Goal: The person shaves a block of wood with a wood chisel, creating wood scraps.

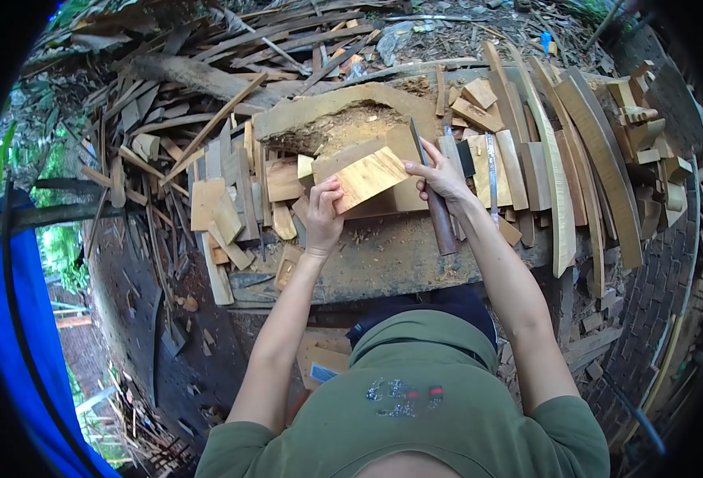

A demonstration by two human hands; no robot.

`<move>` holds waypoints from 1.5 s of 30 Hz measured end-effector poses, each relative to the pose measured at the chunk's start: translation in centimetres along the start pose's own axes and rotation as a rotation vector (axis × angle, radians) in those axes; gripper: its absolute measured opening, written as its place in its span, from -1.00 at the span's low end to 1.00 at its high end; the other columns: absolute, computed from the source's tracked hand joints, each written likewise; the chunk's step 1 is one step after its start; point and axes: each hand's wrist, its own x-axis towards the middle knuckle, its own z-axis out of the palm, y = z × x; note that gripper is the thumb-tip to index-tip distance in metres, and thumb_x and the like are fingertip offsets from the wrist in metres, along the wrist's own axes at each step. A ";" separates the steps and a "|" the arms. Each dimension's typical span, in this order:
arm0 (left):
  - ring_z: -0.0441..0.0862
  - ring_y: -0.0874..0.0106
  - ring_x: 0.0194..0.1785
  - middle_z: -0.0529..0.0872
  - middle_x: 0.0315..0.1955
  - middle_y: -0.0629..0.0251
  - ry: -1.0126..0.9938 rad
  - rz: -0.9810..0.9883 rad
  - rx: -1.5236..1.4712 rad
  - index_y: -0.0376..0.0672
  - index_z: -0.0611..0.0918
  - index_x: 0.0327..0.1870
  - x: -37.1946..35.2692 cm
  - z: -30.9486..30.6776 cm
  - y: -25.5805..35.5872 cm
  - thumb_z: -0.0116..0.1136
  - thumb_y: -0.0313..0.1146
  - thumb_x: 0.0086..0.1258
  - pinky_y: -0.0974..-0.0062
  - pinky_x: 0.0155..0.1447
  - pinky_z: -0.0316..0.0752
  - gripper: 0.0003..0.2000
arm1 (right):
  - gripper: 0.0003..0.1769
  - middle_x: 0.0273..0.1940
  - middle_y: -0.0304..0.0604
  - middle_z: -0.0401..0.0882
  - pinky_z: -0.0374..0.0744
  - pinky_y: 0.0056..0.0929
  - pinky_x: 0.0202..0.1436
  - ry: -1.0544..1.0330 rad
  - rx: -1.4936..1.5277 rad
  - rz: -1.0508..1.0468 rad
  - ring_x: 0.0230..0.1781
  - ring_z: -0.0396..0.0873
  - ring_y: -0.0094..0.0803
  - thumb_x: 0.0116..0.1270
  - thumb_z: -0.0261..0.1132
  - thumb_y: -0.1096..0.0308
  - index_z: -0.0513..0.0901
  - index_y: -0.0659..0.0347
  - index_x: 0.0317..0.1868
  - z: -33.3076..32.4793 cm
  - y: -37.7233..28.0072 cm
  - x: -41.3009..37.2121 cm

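Note:
A pale rectangular wooden block (374,180) is held up, tilted, above the workbench. My left hand (324,209) is closed on its left end, fingers on the near face. My right hand (444,173) is closed around a knife (440,221) with a narrow dark blade and a long brown wooden handle. The blade points away from me and the handle hangs toward me. The right thumb reaches the block's right end. Behind the block lies a flat brown board (403,195), partly hidden by it.
The worn workbench (343,275) carries shavings and a hollowed log (335,119) at its far side. Wood offcuts (212,207) crowd its left. Long curved strips (558,199) and a metal ruler-like strip (491,171) lie on the right. Scrap wood (200,76) is heaped beyond.

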 end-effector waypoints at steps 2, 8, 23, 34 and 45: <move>0.58 0.03 0.24 0.56 0.05 0.05 -0.023 -0.078 0.039 -0.19 0.48 -0.13 -1.1 0.1 -0.9 0.38 -0.64 0.12 0.21 0.20 0.56 -0.65 | 0.04 -0.02 -0.11 0.66 0.50 -0.61 -0.58 -0.025 0.032 0.000 -0.51 0.52 -0.63 0.26 0.49 0.33 0.04 -0.01 0.62 0.5 0.9 0.5; 0.39 -0.01 0.34 0.40 0.26 0.03 -0.158 -0.243 0.038 -0.17 0.25 0.52 -0.7 -0.1 -0.1 0.21 -0.75 0.12 0.09 0.55 0.23 -0.16 | 0.03 0.38 0.01 0.47 0.51 -0.68 -0.56 -0.103 -0.136 -0.079 -0.38 0.56 -0.66 0.33 0.32 0.48 -0.11 -0.07 0.66 1.1 2.5 0.4; 0.23 -0.15 0.49 0.28 0.42 -0.20 -0.471 -0.463 0.076 -0.34 0.10 0.56 1.3 0.0 -2.0 0.01 -0.46 0.36 0.11 0.52 0.23 -0.28 | -0.06 0.22 0.00 0.64 0.54 -0.20 0.31 0.151 -0.473 -0.420 0.26 0.61 -0.11 0.34 0.22 0.55 0.02 -0.23 0.63 1.6 6.7 2.2; 0.45 0.13 0.37 0.57 0.23 0.13 -0.592 -0.183 0.329 -0.09 0.42 0.38 6.8 3.7 -0.3 0.43 0.27 0.04 0.10 0.41 0.32 -0.09 | -0.16 -0.02 -0.03 0.73 0.66 -0.39 -0.02 0.122 -0.371 -0.285 -0.35 0.75 -0.42 0.38 0.25 0.43 0.12 -0.05 0.61 -0.5 5.0 1.3; 0.47 0.09 0.26 0.49 0.30 0.24 -0.594 -0.577 0.385 0.03 0.32 0.52 5.7 4.9 2.0 0.55 0.17 -0.05 0.06 0.27 0.40 0.04 | -0.15 -0.18 -0.10 0.74 0.68 -0.43 -0.22 0.252 -0.283 -0.121 -0.43 0.74 -0.46 0.32 0.32 0.44 0.18 0.05 0.59 1.0 5.3 1.2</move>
